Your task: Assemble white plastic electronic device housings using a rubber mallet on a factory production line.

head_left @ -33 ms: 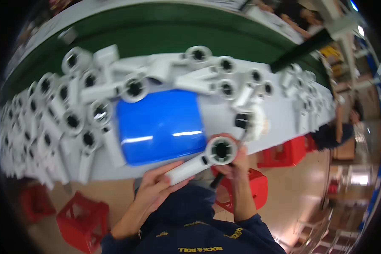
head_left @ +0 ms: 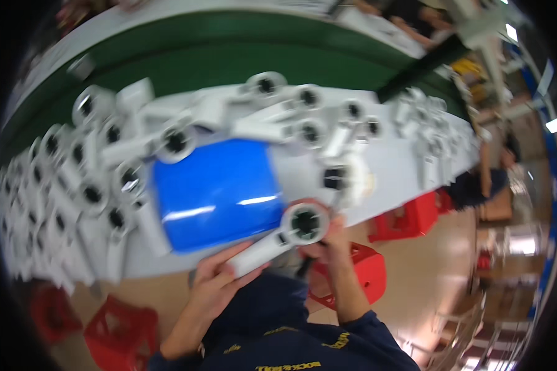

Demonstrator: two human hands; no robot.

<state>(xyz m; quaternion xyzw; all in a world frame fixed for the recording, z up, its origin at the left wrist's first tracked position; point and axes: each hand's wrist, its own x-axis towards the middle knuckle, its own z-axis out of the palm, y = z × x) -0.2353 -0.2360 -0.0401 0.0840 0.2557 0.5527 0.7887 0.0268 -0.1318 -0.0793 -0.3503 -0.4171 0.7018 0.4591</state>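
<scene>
A white plastic housing (head_left: 260,252), shaped like a hair dryer body, is held over the table's near edge. Its round barrel faces up, with a dark ribbed inside and a reddish edge behind it. My left hand (head_left: 215,277) is closed around the handle's lower end. Beside the barrel, my right hand (head_left: 332,240) is closed, its fingers partly hidden behind the housing. A dark stick-like piece (head_left: 304,267) pokes out below that hand; its kind is unclear. Just left of the housing lies a glossy blue sheet or tray (head_left: 220,191).
Many similar white housings (head_left: 93,195) crowd the left and back of the table (head_left: 303,167). A blurred white piece with a black block (head_left: 335,178) lies to the right. Red stools (head_left: 120,334) stand below. A dark post (head_left: 421,68) rises at the back right; other people sit beyond.
The whole view has shifted, so table and hands appear farther left in the picture. Both hands keep the same hold on the white housing.
</scene>
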